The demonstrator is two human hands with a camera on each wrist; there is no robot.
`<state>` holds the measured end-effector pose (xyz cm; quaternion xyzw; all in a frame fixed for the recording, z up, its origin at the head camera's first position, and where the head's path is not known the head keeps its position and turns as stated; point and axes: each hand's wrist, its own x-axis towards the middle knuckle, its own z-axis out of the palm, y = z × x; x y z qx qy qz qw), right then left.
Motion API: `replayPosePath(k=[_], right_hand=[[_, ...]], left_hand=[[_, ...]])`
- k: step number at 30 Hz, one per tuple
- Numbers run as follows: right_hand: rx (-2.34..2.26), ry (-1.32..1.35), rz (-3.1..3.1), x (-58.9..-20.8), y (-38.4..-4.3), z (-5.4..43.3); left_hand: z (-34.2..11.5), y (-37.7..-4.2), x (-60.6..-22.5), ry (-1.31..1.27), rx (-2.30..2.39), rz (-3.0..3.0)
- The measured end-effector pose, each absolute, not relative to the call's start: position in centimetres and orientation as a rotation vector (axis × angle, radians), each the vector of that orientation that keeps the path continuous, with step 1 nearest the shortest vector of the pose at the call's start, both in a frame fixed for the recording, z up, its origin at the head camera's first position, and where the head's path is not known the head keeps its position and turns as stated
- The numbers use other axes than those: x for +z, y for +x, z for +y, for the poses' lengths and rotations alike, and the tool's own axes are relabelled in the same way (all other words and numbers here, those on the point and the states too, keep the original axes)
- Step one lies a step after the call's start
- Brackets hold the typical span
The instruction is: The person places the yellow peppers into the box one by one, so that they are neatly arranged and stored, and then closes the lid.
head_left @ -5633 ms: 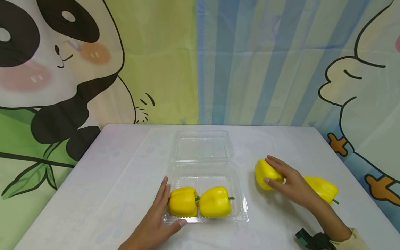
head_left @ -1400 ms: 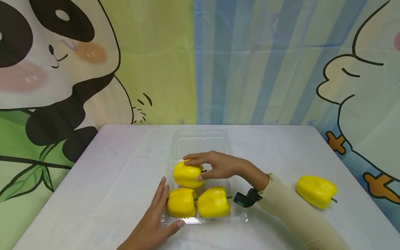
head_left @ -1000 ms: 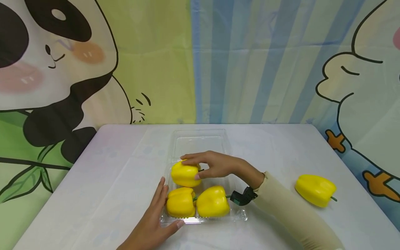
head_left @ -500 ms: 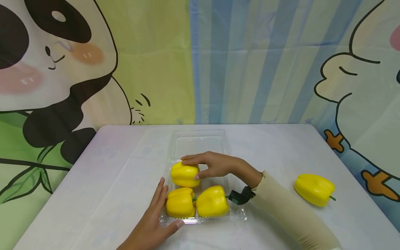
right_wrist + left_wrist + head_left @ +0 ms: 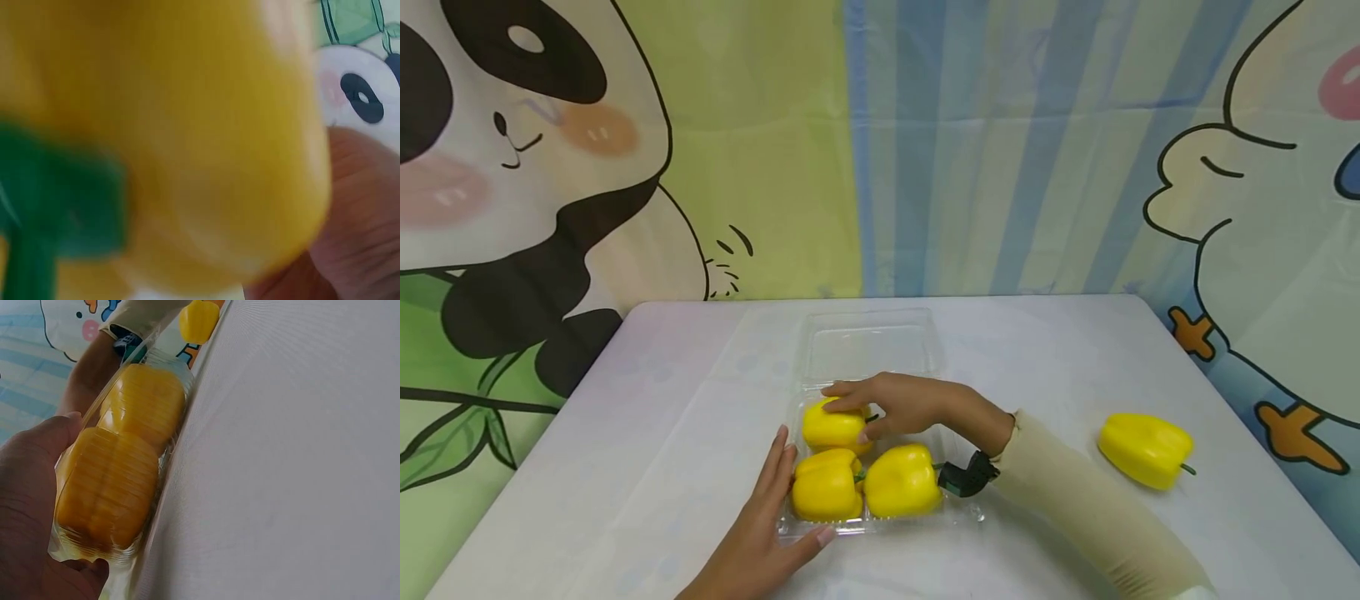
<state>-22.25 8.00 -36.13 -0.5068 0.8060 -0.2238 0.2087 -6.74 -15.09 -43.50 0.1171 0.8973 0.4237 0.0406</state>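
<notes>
In the head view, a clear plastic clamshell box [image 5: 955,492] lies with its lid folded back. Two yellow bell peppers, the left one [image 5: 826,485] and the right one [image 5: 902,482], fill its front row. My right hand [image 5: 902,404] holds a third yellow bell pepper [image 5: 833,429] in the back left of the box, thumb near its stem. This pepper fills most of the right wrist view. My left hand [image 5: 760,521] braces the box's front left corner, fingers along the left side and thumb along the front. The left wrist view shows that hand [image 5: 31,487] against the box wall.
A further yellow bell pepper [image 5: 1146,450] lies on the white table [image 5: 1037,350] to the right, beyond my right sleeve [image 5: 1090,500]. The transparent lid [image 5: 871,346] rests flat behind the box. A cartoon-printed curtain [image 5: 775,150] hangs behind the table.
My right hand has carried the third pepper from the table's right side into the box's back left. It now sits slightly lower. My left hand keeps its place at the box.
</notes>
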Motion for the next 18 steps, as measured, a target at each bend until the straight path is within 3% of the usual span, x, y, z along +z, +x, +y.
replayPosePath(k=[18], right_hand=[[-0.696, -1.378, 2.289, -36.46, -22.24, 7.82]], left_hand=[[-15.25, -6.78, -43.77, 0.396, 1.302, 2.775]])
